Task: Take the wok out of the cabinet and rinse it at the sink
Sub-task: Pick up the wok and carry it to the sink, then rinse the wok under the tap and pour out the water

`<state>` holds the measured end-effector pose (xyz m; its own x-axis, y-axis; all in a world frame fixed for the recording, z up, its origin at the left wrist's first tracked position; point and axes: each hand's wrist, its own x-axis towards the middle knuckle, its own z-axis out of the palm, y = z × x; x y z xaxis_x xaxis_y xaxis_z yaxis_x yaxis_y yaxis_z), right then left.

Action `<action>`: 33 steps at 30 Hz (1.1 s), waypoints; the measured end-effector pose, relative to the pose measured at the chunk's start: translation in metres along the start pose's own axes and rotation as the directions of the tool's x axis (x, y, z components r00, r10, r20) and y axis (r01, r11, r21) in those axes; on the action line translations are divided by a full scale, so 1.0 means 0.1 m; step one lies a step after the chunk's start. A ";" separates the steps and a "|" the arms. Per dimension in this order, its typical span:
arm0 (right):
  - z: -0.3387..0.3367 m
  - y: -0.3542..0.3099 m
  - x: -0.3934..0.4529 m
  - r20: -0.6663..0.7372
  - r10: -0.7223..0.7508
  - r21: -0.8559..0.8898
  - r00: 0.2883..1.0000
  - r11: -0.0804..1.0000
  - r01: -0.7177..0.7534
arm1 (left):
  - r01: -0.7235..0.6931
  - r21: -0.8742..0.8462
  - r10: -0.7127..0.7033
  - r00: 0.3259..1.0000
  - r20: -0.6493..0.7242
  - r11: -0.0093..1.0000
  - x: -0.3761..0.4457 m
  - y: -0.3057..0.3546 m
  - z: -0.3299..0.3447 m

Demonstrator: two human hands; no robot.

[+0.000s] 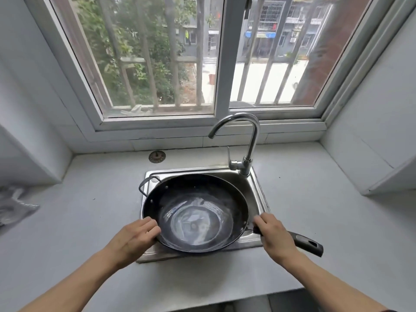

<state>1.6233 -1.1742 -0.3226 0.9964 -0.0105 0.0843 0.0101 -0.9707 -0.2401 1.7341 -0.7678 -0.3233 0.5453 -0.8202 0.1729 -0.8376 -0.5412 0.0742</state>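
Note:
A black wok (195,212) sits over the steel sink (258,194), covering most of the basin, with a glossy, wet-looking bottom. A small loop handle sticks out at its far left, and a long black handle (308,243) reaches to the right over the counter. My left hand (135,237) grips the near left rim of the wok. My right hand (274,235) is closed around the long handle near the bowl. The chrome faucet (245,140) stands at the sink's back right, its spout curving left above the wok; no water runs from it.
Grey countertop (78,221) surrounds the sink on both sides. A crumpled clear plastic bag (13,206) lies at the far left. A round capped hole (157,156) sits behind the sink. A barred window (202,59) fills the wall behind, and white walls close in left and right.

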 end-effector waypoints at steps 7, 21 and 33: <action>0.15 0.13 0.27 0.023 -0.001 -0.036 1.000 0.999 0.002 | 0.010 0.013 -0.010 1.000 0.012 1.000 0.17 -0.10 0.13; 0.30 0.33 0.29 0.055 0.024 0.109 0.998 0.994 -0.030 | 0.028 -0.005 -0.028 0.999 -0.018 1.000 0.22 0.04 0.23; 0.24 0.36 0.33 0.244 0.125 0.088 0.962 0.985 -0.150 | 0.179 -0.099 -0.162 0.974 0.160 0.979 0.44 0.19 -0.13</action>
<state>1.6581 -1.2033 -0.3515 0.9800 -0.0728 -0.1852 -0.1325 -0.9332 -0.3341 1.7418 -0.8118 -0.3012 0.6719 -0.7406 -0.0009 -0.7254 -0.6583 0.2012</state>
